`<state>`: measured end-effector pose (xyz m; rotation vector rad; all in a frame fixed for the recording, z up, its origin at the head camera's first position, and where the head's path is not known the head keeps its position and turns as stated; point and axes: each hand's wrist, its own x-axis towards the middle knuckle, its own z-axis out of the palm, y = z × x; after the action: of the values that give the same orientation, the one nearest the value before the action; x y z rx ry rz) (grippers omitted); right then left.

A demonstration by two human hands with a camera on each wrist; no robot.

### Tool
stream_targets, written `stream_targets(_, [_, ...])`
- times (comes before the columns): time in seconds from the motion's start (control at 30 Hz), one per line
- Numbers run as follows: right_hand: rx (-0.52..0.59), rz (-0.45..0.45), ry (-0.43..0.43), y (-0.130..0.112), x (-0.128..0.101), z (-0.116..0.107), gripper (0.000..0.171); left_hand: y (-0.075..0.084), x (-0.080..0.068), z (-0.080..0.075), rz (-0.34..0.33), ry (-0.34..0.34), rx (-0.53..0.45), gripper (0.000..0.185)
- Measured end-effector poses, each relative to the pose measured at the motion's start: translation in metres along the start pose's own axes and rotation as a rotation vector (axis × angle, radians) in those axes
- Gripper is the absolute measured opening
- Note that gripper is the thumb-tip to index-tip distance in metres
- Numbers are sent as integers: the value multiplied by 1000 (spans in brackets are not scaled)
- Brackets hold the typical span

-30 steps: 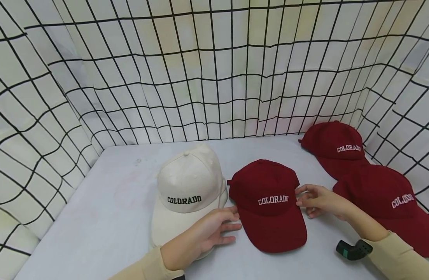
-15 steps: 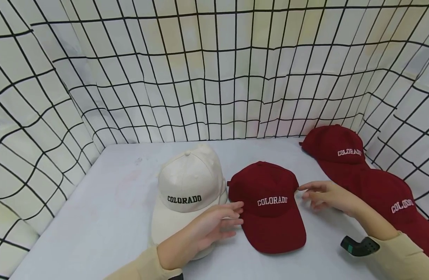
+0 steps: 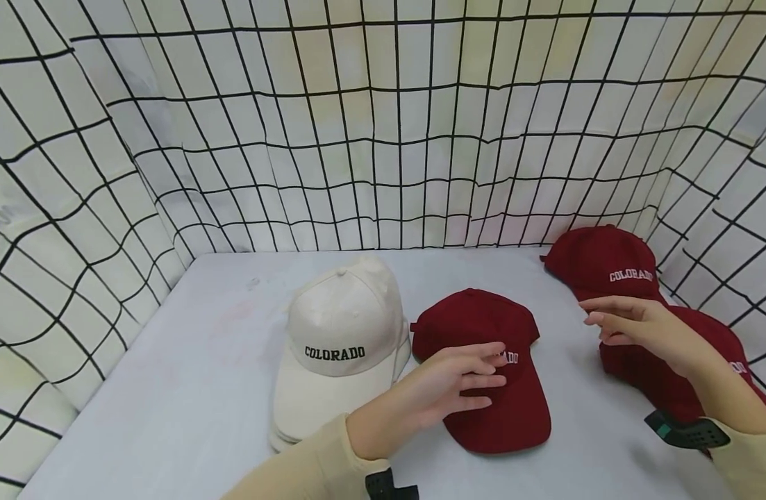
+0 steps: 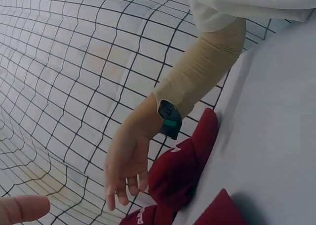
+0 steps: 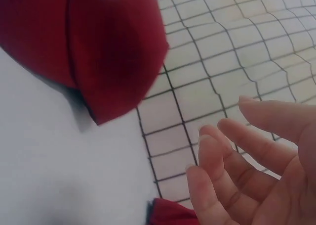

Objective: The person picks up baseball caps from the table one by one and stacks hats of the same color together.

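While the left hand (image 3: 445, 382) lies flat on the front of the middle red cap (image 3: 483, 368) at lower centre of the head view, its fingers are straight and slightly spread, covering most of the white lettering — they press on the cloth and grip nothing. That cap sits brim toward the bottom of the frame on the pale grey table (image 3: 220, 361), just right of the cream cap (image 3: 342, 333), which rests on top of a small stack of cream brims and reads COLORADO in black.

At centre right of the head view the right hand (image 3: 633, 326) hangs above the table, fingers loosely extended and apart, empty. It is clear of the middle red cap and in front of two more red caps: the far red cap (image 3: 598, 260) at the right rear by the wall, and the near red cap (image 3: 670, 375) at the right edge, partly hidden by the forearm. A dark wrist device (image 3: 685, 430) is strapped at the beige sleeve cuff.

From the right wrist view the fingers (image 5: 232, 185) show relaxed and parted at lower right, a red brim at upper left. The left wrist view shows the right hand with its fingers hanging open above red cloth — only one fingertip of the left hand shows at lower left. A white cloth with a black grid (image 3: 383, 125) walls the table on three sides.
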<state>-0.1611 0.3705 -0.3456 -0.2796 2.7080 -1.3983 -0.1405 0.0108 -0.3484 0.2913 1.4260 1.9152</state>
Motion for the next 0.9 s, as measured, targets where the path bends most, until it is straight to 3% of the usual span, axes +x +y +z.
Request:
stream_targets(0.13, [-48,17,60,9,-7,-15,29,0,14,14,-3,-21,-23,53])
stream_targets(0.27, [-60,7,140,17,-14,-28,27,-2,28,28,6,0,-62,49])
stream_targets(0.37, [-40,-21,219,21,-18,-35,30,-5,39,39,53,83,-121,43])
stream_targets(0.53, [29,31,406,24,-20,-41,29,-9,55,52,109,199,-210,34])
stream_targets(0.7, [78,49,548,29,-24,-54,28,-11,70,63,73,173,-219,32])
stream_targets(0.9, [67,-32,617,43,-32,-70,38,-12,86,76,16,161,-261,31])
